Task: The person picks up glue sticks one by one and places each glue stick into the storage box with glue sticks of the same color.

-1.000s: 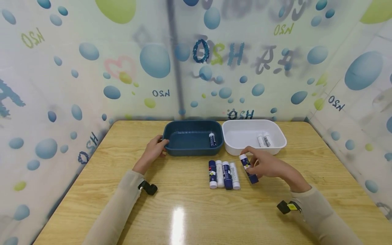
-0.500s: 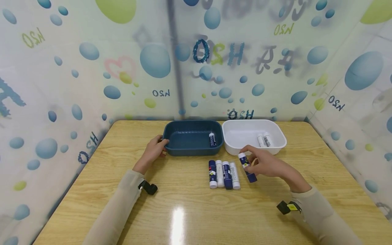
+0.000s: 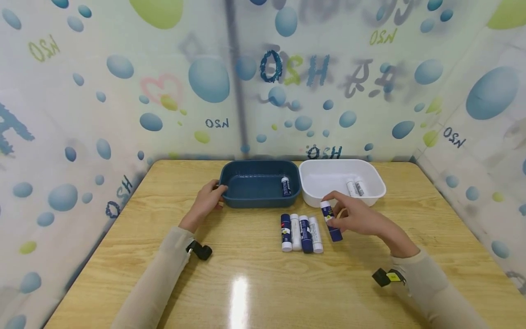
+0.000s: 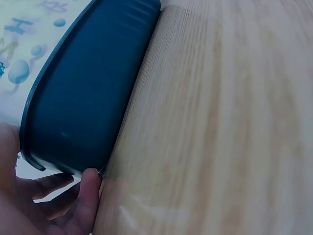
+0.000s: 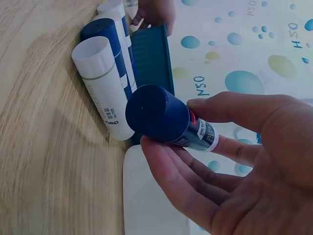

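My right hand (image 3: 357, 215) pinches a navy glue stick (image 3: 331, 222) with a white end between thumb and fingertips. It is tilted in front of the white bin, its navy end (image 5: 154, 115) toward the camera in the right wrist view. My left hand (image 3: 207, 201) grips the left end of the dark blue bin (image 3: 259, 202), thumb at the rim and fingers against the end wall (image 4: 73, 169). To the left of the held stick lies a row of several glue sticks, navy ones (image 3: 306, 234) alternating with white ones (image 3: 316, 235).
One navy glue stick (image 3: 286, 187) lies inside the blue bin at its right. The white bin (image 3: 324, 199) stands beside it and holds two white sticks (image 3: 355, 188). A patterned curtain (image 3: 263, 91) rises behind the wooden table (image 3: 246, 283).
The glue stick in my right hand has shifted slightly left and up and stands a little more upright. My left hand stays on the blue bin.
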`<control>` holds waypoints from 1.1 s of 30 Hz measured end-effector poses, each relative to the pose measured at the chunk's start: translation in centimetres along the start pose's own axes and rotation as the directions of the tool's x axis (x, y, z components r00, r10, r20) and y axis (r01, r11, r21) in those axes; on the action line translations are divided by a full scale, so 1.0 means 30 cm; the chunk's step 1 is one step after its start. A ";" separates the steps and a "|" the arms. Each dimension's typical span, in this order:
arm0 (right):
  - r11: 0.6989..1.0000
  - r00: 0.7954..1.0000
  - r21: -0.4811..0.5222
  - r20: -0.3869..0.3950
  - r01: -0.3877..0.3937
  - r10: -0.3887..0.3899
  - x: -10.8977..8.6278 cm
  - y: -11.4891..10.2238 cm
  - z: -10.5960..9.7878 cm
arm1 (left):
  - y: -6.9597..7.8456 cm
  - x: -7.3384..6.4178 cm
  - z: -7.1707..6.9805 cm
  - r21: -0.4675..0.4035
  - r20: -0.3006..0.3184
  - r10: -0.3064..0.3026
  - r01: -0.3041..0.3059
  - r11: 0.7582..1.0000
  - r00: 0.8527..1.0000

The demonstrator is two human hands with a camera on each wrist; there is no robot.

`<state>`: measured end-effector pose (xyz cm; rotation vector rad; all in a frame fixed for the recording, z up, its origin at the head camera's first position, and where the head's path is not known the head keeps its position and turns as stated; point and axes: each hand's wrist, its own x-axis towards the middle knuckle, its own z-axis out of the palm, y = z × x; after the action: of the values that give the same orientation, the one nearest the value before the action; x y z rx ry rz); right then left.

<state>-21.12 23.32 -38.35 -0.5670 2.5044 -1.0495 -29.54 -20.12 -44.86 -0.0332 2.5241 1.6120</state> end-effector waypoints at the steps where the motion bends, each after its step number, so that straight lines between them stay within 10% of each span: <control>1: 1.000 1.000 0.003 0.001 0.002 -0.002 0.000 -0.003 -0.003 | 0.000 0.002 0.000 0.001 -0.003 0.001 -0.001 1.000 1.000; 16: 0.998 0.998 -0.054 -0.053 0.034 -0.037 0.065 -0.098 -0.063 | -0.003 0.006 0.001 -0.003 -0.005 -0.010 0.010 1.000 1.000; 33: 1.000 1.000 -0.016 -0.006 0.020 -0.020 0.279 -0.297 -0.168 | -0.004 0.008 -0.003 -0.011 -0.007 0.000 0.000 1.000 1.000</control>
<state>-28.68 16.44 -29.96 -0.5961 2.5192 -1.0408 -29.78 -20.24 -44.97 -0.0395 2.5207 1.6283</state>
